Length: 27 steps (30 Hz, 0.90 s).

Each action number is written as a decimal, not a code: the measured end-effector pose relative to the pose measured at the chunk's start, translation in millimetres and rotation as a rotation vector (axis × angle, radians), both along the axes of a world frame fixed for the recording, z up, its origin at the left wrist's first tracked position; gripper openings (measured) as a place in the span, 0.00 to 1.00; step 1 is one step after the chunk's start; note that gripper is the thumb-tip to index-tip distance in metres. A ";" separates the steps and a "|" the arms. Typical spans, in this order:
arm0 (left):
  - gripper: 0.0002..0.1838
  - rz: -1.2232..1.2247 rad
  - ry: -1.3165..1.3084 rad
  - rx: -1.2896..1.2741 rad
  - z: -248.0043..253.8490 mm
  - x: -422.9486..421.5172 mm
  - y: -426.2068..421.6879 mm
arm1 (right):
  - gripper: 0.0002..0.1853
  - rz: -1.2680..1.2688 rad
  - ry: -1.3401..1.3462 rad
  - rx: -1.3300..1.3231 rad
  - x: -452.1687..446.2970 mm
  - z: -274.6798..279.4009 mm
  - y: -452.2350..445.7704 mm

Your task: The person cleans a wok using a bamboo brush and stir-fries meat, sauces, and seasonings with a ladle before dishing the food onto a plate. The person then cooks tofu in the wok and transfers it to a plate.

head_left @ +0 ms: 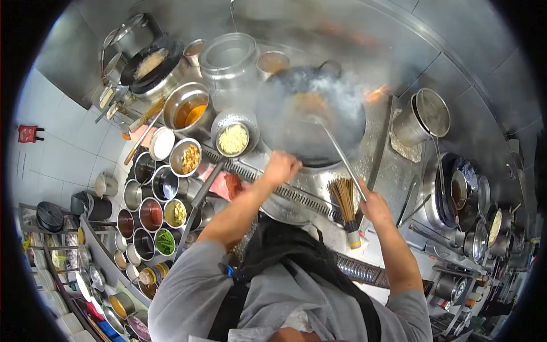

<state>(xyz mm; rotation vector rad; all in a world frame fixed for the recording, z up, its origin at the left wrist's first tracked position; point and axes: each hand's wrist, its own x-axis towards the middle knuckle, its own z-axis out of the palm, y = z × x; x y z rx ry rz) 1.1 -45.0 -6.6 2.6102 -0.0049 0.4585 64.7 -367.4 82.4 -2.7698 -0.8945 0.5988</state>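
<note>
Inside the grey steel stove's [378, 137] near edge, a round black wok [348, 122] lies nearer the curled left hand [283, 168], grip unclear, while the right hand [373, 206] clasps a long silver utensil [344, 159] slanting forward-left into it.

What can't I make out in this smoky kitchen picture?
All in the head view:
Brown food in the large, round, dark metal wok: blurred by grey-white smoke.
Far end of the long, silver metal utensil in the bare right hand: lost in that smoke, shape unclear.
Bare left hand: its curled pose hides the palm, so whether it grips anything is unclear.
Pale stacked dishes, lower left: cut off by the picture's dark, rounded edge.
</note>
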 end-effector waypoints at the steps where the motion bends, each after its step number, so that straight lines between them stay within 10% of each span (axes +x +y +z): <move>1: 0.14 -0.043 -0.077 -0.067 10.7 -7.4 -9.6 | 0.39 -0.055 -0.019 -0.032 9.5 -5.8 -0.6; 23: 0.12 0.196 -0.298 -0.155 16.9 -22.1 -43.8 | 0.35 -0.226 -0.132 0.389 -13.4 -37.1 -48.6; 25: 0.16 0.113 -0.251 -0.291 36.1 -49.8 -73.0 | 0.35 -0.310 -0.061 0.518 -33.4 -20.3 -20.8; 27: 0.17 -0.125 0.342 -0.670 52.0 -79.4 -107.2 | 0.32 -0.519 0.298 0.877 -50.1 -18.5 19.2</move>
